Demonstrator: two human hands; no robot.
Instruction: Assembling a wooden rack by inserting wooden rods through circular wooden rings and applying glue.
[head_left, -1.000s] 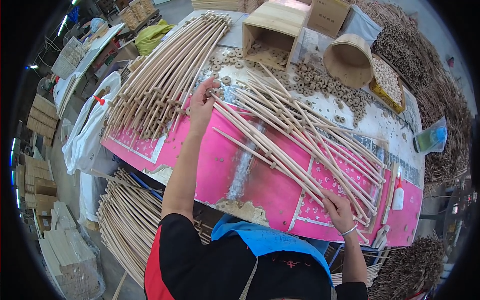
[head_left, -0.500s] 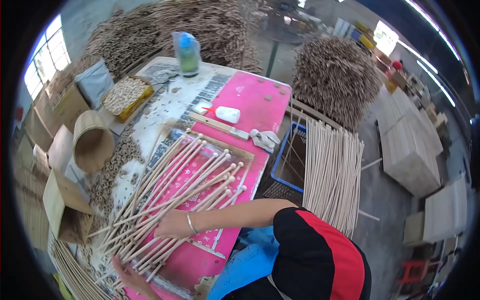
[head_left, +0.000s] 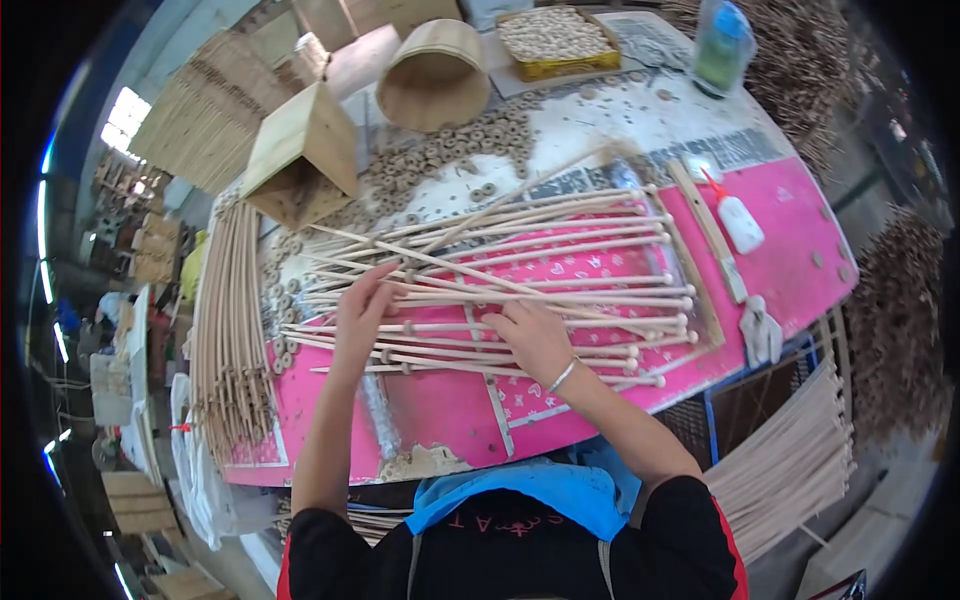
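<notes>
Logged from my remote post: one pink-and-white sheeted counter (head_left: 805,205), carrying a loose spread of slender pale wooden rods (head_left: 610,301), knobbed at the right-hand ends, several with a brown disc threaded near the left-hand ends; most lie roughly crosswise before the person, a few slanting over the others. Item, left hand (head_left: 363,312): set over the left part of the spread, fingers bent against the rods near the discs; whether its grip pinches any rod I cannot tell. Item, right hand (head_left: 533,335): near the middle of the same spread, fingers curled down on the rods, a silver bangle (head_left: 563,376) at the wrist; I cannot tell whether this grip is closed on one. Beyond the rods I list a scattered heap of small brown wooden rings (head_left: 455,150), an open square pale-wood box (head_left: 305,135), a round pale-wood tub (head_left: 440,45) tipped toward me, and a yellow tray (head_left: 570,68) filled with small pale pieces. To the right: a flat wooden strip (head_left: 712,235), a white squeeze bottle with red nozzle (head_left: 740,224), a crumpled whitish cloth item (head_left: 762,332) at the edge. To the left: a dense bundle of disc-fitted rods (head_left: 228,300).
</notes>
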